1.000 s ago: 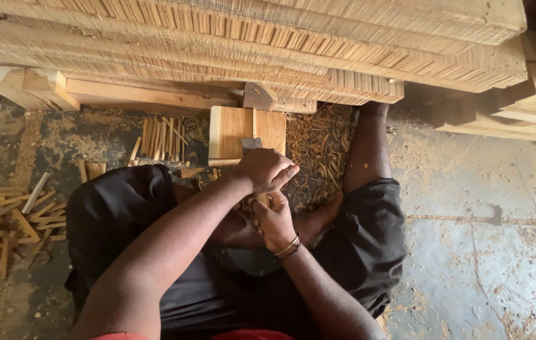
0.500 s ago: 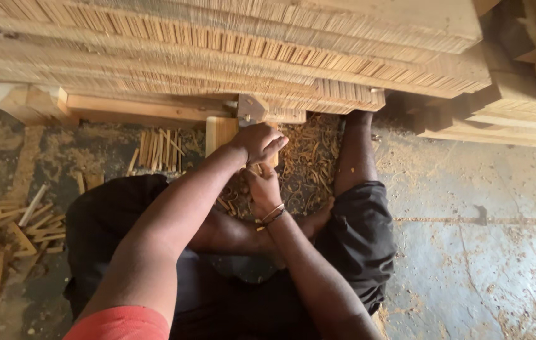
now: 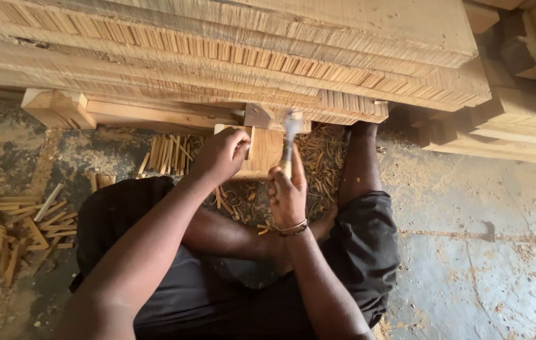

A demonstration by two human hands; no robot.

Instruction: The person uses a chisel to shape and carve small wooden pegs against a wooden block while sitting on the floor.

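Right hand [image 3: 288, 195] fingers clamp a blurred hammer [image 3: 290, 129]; left hand [image 3: 220, 154] fingers grip the wood block [image 3: 265, 151].

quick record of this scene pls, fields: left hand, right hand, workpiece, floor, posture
left hand: left hand rests on the upright wooden block, steadying it
right hand: right hand grips a hammer, head raised and blurred
workpiece: block stands below stacked timber frames filled with thin slats
floor: wood shavings around the block; loose short sticks to the left
posture: person seated on the floor, legs in dark shorts around the block
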